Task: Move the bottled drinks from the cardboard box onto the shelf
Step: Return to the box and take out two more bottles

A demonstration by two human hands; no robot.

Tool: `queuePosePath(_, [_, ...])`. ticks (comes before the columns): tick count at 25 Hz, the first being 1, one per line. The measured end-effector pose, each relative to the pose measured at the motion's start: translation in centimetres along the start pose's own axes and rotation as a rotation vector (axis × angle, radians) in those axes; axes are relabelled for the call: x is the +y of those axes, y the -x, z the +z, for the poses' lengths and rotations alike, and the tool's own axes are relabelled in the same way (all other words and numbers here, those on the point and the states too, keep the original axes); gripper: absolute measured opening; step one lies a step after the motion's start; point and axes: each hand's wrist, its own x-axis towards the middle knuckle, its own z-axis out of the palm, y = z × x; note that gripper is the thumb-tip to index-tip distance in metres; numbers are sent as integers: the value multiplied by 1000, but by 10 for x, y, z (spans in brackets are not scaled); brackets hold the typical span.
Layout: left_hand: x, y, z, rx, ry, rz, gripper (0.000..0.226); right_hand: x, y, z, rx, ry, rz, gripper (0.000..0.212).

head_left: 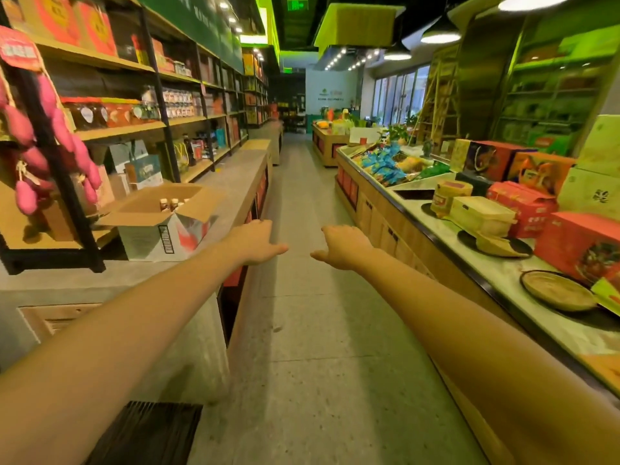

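Observation:
An open cardboard box [161,229] stands on the grey counter at the left, its flaps spread. Several brown bottle tops [171,204] show inside it. Behind and beside the box runs the wooden shelf [120,130] on black frames, stocked with jars and packages. My left hand [256,243] is stretched out over the aisle, just right of the box, palm down, fingers loosely apart, holding nothing. My right hand [342,248] reaches forward beside it in the same way, also with nothing in it. Neither hand touches the box.
A grey counter [231,182] runs along the left under the shelving. Pink sausage-shaped decorations [50,142] hang at the far left. On the right, a long display counter [503,273] carries red gift boxes, snack packs and dark plates. The aisle floor [302,313] lies between them.

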Motion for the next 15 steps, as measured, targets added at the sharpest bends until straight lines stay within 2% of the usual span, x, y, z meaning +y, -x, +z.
queuePosePath(7, [-33, -184, 31, -10, -66, 8, 71, 55, -189, 35, 17, 0, 17, 59])
queuePosePath(12, [-54, -333, 43, 10, -49, -96, 70, 87, -352, 52, 34, 10, -89, 66])
queuePosePath(15, [-71, -410, 39, 46, -33, -143, 68, 94, -442, 53, 47, -3, -171, 64])
